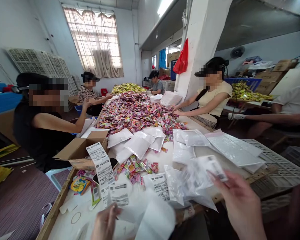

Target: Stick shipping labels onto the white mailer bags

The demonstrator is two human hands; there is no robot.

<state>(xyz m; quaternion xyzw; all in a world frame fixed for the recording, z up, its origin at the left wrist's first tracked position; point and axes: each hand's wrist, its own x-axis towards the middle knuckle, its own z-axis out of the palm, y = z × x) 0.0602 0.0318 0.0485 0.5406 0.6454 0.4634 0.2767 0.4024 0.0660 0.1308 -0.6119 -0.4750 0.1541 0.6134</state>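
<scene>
R hand (240, 196) grip narrow, pinching label (212, 166) by 1 edge, beside white bag (174, 183) — prob. light, limp, sticky-backed, so edges only. L hand (105, 221) grip holds curled paper strip (156, 218) — likely floppy, creases easily.

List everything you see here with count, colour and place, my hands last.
Table: one, white, wood-edged, centre.
Small packets: uncountable, mostly pink, mid-table.
Yellow packets: uncountable, yellow, table's far end.
Filled mailers: several, white, before small packets.
Flat mailers: a stack, white, table's right.
Cardboard box: one, brown, table's left.
Label strip: one, white, near cardboard box.
Red bag: one, red, on pillar.
Plastic crates: several, white, back left.
Other people: five, varied clothing, around table and far right.
Paper strip: one, white, bottom centre.
Printed label: one, white, lower right.
Left hand: one, bare, holding paper strip.
Right hand: one, bare, holding printed label.
</scene>
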